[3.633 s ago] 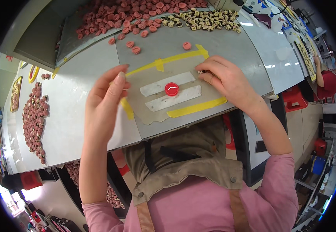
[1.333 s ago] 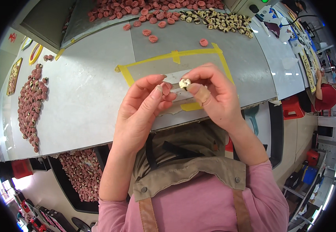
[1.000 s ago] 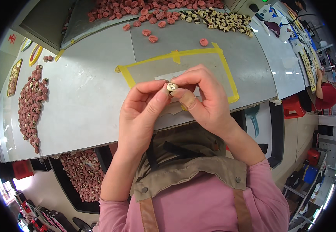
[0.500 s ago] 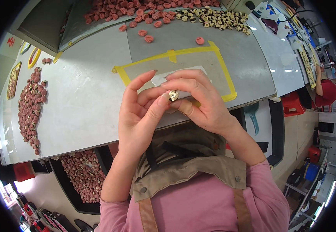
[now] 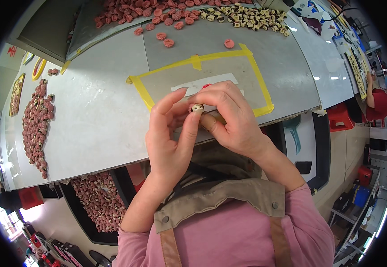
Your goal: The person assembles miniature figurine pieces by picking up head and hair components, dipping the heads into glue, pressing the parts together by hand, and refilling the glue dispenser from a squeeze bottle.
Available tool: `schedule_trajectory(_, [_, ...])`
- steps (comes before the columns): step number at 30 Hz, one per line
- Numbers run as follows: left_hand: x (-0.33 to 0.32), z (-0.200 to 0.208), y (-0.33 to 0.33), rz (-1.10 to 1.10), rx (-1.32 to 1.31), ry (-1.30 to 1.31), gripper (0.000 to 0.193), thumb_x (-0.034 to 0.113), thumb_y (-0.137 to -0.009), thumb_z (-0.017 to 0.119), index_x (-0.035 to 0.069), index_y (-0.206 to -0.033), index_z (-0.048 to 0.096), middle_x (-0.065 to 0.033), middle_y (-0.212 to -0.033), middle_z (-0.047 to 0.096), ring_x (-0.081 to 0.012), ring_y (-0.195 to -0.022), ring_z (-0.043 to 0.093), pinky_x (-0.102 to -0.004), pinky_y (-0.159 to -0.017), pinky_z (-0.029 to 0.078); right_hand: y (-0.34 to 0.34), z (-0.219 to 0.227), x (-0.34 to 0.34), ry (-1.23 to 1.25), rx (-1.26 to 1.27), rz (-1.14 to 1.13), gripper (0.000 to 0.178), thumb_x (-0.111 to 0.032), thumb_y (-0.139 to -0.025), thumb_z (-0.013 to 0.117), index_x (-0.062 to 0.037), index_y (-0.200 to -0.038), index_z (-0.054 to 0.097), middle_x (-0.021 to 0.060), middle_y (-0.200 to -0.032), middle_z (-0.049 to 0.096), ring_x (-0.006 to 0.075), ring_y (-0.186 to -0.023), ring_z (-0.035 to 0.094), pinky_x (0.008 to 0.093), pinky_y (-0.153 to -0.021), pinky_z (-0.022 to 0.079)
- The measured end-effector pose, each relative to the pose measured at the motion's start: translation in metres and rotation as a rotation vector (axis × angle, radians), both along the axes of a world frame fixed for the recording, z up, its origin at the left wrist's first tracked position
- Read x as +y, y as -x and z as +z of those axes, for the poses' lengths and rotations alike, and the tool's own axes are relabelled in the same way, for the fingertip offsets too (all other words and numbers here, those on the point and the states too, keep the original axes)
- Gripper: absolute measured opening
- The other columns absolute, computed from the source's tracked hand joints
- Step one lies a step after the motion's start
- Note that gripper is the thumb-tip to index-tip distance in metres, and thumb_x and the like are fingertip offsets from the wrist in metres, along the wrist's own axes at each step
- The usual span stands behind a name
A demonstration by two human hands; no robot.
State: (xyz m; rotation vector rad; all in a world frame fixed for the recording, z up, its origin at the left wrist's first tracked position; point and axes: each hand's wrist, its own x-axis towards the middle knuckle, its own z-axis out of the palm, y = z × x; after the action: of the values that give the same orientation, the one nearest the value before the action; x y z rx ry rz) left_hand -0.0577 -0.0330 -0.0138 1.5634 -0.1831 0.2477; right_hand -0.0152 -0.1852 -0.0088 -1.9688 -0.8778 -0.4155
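Note:
Between both hands, over the table's near edge, is a small piece [image 5: 197, 107] with a cream face, dark edges and pink at its side. My left hand [image 5: 169, 129] pinches it between thumb and fingers, the index finger raised. From the other side, my right hand [image 5: 233, 120] curls its thumb and fingers around it; a tan covering shows at the right thumb tip. My fingers hide much of the piece. Just beyond the right fingers a bit of a red object [image 5: 207, 85] shows, its kind unclear. A white strip [image 5: 189, 85] lies inside a yellow tape outline [image 5: 260, 73].
Pink ridged cups [image 5: 167, 21] and cream-and-dark small pieces [image 5: 256, 18] are heaped at the far side. At the left lies a pile of joined pink pieces [image 5: 36, 120]; more fill a black tray [image 5: 97, 202] below. Another person in red [image 5: 378, 104] is at the far right.
My left hand has shifted right, closer to my right hand. The piece has turned, and pink now shows at its side. The red object has come into sight behind my right fingers.

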Motion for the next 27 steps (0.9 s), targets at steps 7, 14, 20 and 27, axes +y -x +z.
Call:
schedule_trajectory(7, [0.001,0.007,-0.001,0.015,0.024,0.064,0.044,-0.001,-0.088,0.062,0.001,-0.128,0.045,-0.0111,-0.103,0.063,-0.0137,-0.093,0.062,-0.0273,-0.082,0.052,0.000,0.002,0.004,-0.010,-0.023,-0.025,0.035,0.001,-0.073,0.070,-0.0052,-0.106,0.060,0.0098,-0.102,0.060,0.0294,-0.095,0.057,0.0374,-0.082,0.048])
schedule_trajectory(14, [0.017,0.025,0.009,-0.059,0.140,-0.036,0.035,0.008,-0.088,0.063,0.004,-0.120,0.052,-0.0118,-0.097,0.062,-0.0204,-0.089,0.064,-0.0317,-0.078,0.052,0.012,0.010,0.001,0.104,0.002,0.012,0.031,-0.003,-0.078,0.068,-0.0031,-0.108,0.060,0.0143,-0.106,0.059,0.0334,-0.099,0.057,0.0390,-0.088,0.046])
schedule_trajectory(20, [0.146,0.008,-0.006,0.358,-0.212,-1.093,0.022,0.007,-0.086,0.060,0.005,-0.108,0.061,-0.0129,-0.103,0.063,-0.0294,-0.095,0.060,-0.0381,-0.084,0.049,0.019,0.002,0.014,0.055,0.050,0.023,0.025,-0.009,-0.085,0.067,-0.0024,-0.107,0.059,0.0128,-0.104,0.060,0.0301,-0.097,0.057,0.0375,-0.087,0.046])
schedule_trajectory(27, [0.213,0.040,-0.014,0.765,-0.283,-1.495,0.033,0.007,-0.080,0.063,0.010,-0.113,0.062,-0.0148,-0.121,0.055,-0.0313,-0.116,0.049,-0.0426,-0.097,0.040,0.004,0.023,-0.019,-0.296,0.283,0.076,0.020,-0.011,-0.092,0.057,-0.0001,-0.109,0.056,0.0095,-0.108,0.057,0.0190,-0.094,0.053,0.0296,-0.085,0.042])
